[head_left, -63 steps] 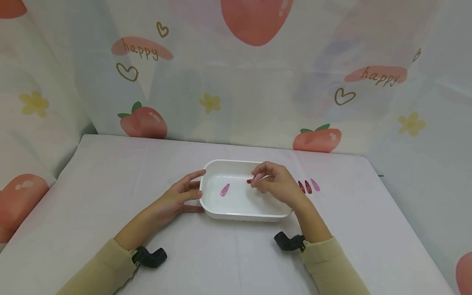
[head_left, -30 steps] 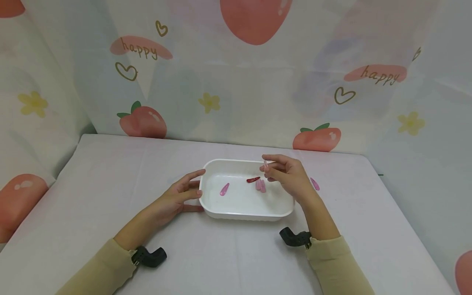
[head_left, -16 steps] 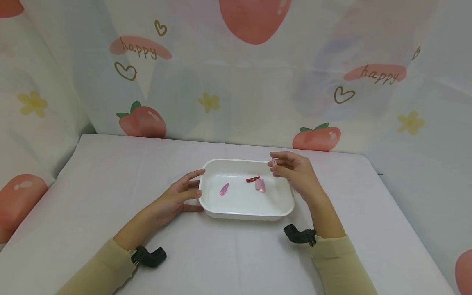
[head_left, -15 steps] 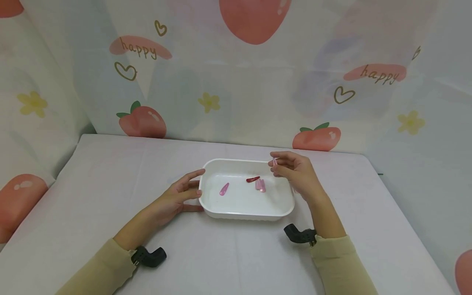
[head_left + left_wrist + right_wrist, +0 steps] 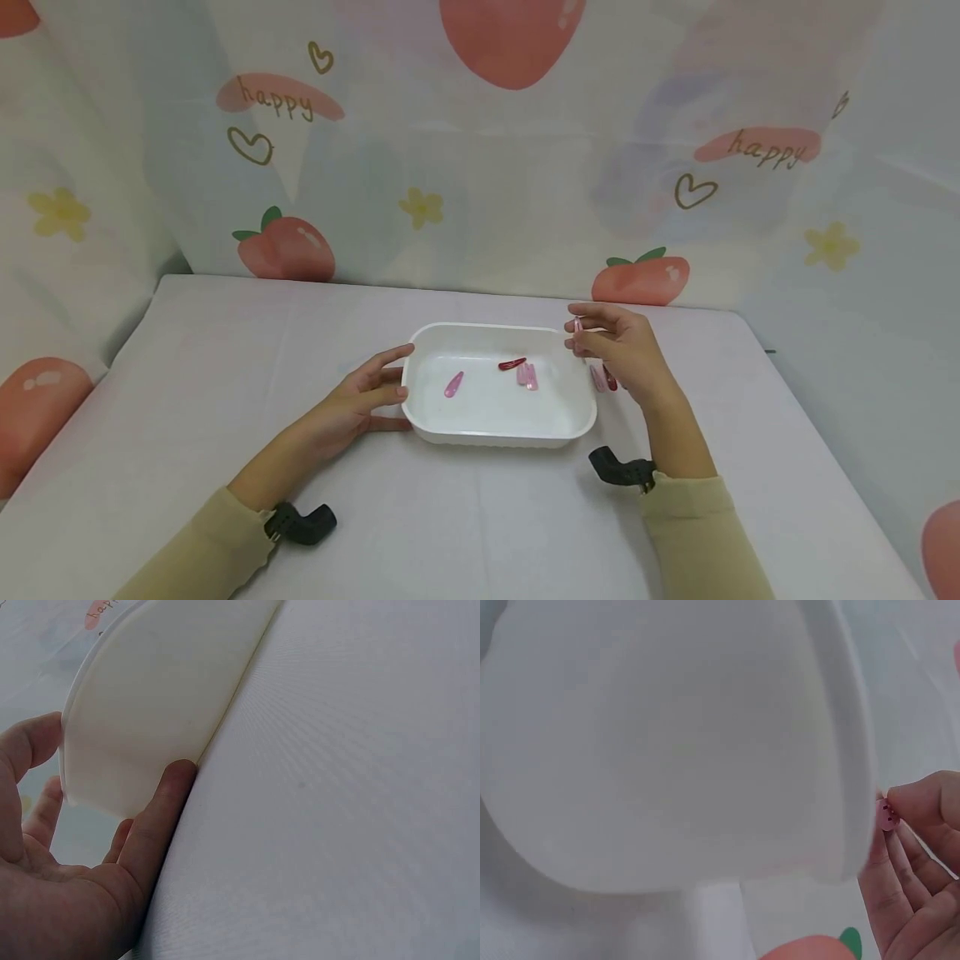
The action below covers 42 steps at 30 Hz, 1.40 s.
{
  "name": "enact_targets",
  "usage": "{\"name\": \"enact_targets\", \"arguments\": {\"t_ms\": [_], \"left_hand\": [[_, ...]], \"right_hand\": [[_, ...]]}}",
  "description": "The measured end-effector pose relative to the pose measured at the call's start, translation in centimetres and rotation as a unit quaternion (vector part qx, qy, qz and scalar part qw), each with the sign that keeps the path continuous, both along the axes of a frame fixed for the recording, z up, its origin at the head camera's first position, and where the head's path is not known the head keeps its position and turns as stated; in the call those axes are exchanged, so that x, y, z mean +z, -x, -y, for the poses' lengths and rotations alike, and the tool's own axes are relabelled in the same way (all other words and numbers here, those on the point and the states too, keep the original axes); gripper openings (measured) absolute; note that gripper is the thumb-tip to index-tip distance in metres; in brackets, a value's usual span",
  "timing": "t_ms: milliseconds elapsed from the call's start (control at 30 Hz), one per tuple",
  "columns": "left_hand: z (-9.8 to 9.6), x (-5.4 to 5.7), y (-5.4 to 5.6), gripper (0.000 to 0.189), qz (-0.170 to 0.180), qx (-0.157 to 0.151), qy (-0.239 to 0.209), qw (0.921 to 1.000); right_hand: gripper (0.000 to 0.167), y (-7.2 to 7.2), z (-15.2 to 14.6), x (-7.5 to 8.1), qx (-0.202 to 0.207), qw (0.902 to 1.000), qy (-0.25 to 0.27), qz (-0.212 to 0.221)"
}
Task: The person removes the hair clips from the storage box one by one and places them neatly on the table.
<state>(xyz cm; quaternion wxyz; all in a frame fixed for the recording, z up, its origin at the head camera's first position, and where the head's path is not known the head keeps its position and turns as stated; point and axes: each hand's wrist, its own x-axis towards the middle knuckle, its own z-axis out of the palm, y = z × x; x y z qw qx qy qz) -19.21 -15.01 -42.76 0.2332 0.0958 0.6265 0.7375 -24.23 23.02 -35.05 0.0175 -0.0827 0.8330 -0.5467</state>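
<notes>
A white rectangular tray (image 5: 495, 437) sits on the table. My left hand (image 5: 352, 408) rests against its left end, fingers spread and fairly straight, touching rim and side wall. In the left wrist view the left hand (image 5: 97, 862) has one fingertip low on the wall near the cloth. Beside the tray's right rim, my right hand (image 5: 618, 346) pinches a pink hair clip (image 5: 577, 325) between thumb and fingers. The right wrist view shows the clip's pink end (image 5: 887, 815) at the thumb. Inside the tray lie a pink clip (image 5: 453, 384), a red clip (image 5: 512, 364) and paired pink clips (image 5: 527, 377).
On the table right of the tray, partly behind the right hand, are pink clips (image 5: 597, 378) and a red clip (image 5: 611, 378). A white cloth (image 5: 420, 517) covers the table. A patterned curtain (image 5: 495, 208) hangs along its back edge.
From low over the tray's middle, my right hand has moved right and back to its right rim, a pink clip in its fingers. The paired pink clips came into view. The left hand stays put.
</notes>
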Motion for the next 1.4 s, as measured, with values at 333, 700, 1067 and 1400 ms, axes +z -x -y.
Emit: {"name": "enact_targets", "arguments": {"t_ms": [333, 700, 1067, 1400], "left_hand": [[0.2, 0.3, -0.2, 0.064, 0.007, 0.005, -0.006, 0.9999], [0.3, 0.3, -0.3, 0.063, 0.004, 0.005, -0.009, 0.9999], [0.4, 0.3, -0.4, 0.064, 0.006, 0.004, -0.011, 0.9999], [0.0, 0.1, -0.2, 0.064, 0.006, 0.0, -0.008, 1.0]], "right_hand": [[0.038, 0.0, -1.7, 0.7, -0.019, 0.9995, 0.023, -0.008], [0.031, 0.0, -2.7, 0.7, -0.019, 0.9987, 0.044, -0.017], [0.036, 0.1, -3.5, 0.4, -0.049, 0.9988, 0.003, -0.002], [0.035, 0.3, -4.0, -0.4, -0.047, 0.9987, 0.017, 0.008]]}}
